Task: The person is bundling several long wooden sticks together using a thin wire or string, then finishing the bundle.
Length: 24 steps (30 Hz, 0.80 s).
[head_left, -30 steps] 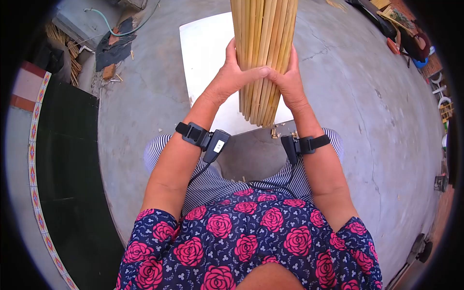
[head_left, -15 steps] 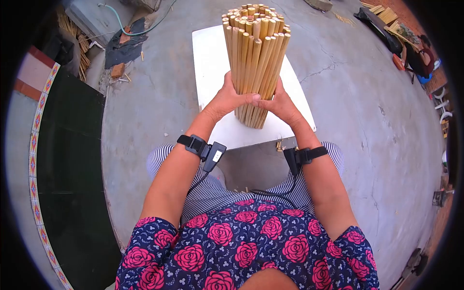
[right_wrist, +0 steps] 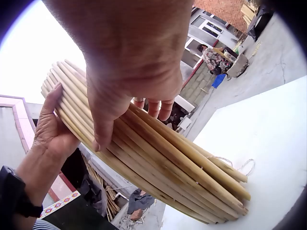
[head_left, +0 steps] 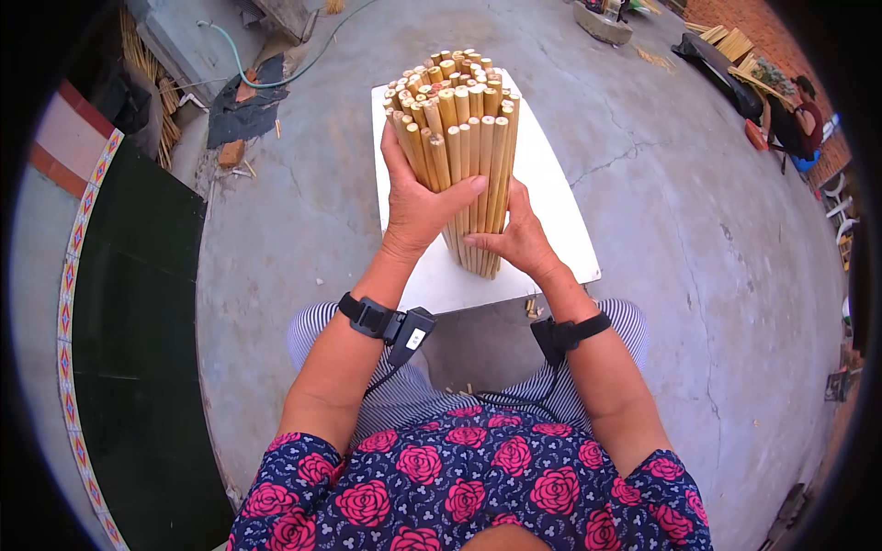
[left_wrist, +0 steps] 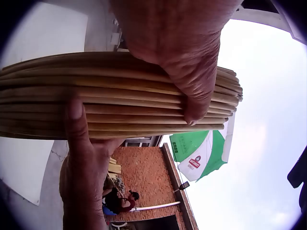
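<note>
A thick bundle of straw-coloured sticks [head_left: 470, 151] stands nearly upright over a white board [head_left: 556, 216], its cut top ends facing the head camera. My left hand [head_left: 415, 209] grips it on the left, higher up, with the thumb across the front. Lower down on the right, my right hand [head_left: 525, 241] holds it, thumb also over the front sticks. Most other fingers are hidden behind the bundle. In the right wrist view the lower stick ends are uneven and lie close over the board, with a thin loop of string [right_wrist: 248, 166] beside them.
Several short cut pieces [head_left: 532, 309] lie at the board's near edge. Grey concrete floor [head_left: 661, 275] surrounds the board. A hose [head_left: 241, 69] and a dark cloth [head_left: 246, 110] lie at the far left. Another person [head_left: 808, 119] sits at the far right near more sticks [head_left: 726, 41].
The bundle has come down from a raised position toward the board, its top ends coming into view. My left hand now sits higher on it than my right; earlier the thumbs met.
</note>
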Each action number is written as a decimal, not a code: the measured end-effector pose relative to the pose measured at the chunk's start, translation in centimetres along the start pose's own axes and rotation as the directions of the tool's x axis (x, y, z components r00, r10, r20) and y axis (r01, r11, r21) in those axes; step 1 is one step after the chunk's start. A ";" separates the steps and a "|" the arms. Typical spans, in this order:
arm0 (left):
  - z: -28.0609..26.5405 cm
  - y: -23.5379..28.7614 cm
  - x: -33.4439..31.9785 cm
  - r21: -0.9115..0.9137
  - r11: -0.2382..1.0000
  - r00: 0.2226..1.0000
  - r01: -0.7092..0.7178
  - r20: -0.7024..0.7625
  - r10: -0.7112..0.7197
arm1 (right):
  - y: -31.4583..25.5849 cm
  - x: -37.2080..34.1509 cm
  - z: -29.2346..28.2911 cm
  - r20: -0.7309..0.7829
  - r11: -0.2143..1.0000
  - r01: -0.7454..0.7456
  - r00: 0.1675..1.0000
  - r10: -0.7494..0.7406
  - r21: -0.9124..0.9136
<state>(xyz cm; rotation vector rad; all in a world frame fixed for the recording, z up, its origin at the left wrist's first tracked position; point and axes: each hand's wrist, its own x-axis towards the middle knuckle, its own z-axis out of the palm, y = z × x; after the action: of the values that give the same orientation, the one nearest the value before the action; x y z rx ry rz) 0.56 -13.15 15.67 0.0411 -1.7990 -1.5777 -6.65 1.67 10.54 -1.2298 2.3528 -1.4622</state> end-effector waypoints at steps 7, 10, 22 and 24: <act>-0.6 0.5 -0.1 -0.292 0.942 0.982 0.163 0.141 -0.126 | 1.5 -0.4 -0.7 0.087 0.907 0.004 0.995 -0.045 0.420; -1.1 -0.3 -0.1 -0.217 0.963 0.968 0.161 0.224 -0.111 | 1.6 0.0 -0.6 0.147 0.849 -0.062 0.989 -0.019 0.524; 0.7 -0.5 -1.2 0.186 0.979 0.994 -0.083 0.088 0.068 | -0.1 0.3 2.4 -0.139 0.920 -0.042 0.985 0.103 0.389; 0.8 -0.5 -1.6 0.390 0.910 0.989 -0.142 0.096 0.113 | -0.2 0.0 3.3 -0.197 0.957 -0.045 0.975 0.105 0.287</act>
<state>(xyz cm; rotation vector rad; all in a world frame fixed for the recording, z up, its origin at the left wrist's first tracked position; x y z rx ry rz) 1.14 -11.82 14.44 0.0558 -2.1087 -1.1158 -4.94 -0.65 8.98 -0.9454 2.1811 -1.9033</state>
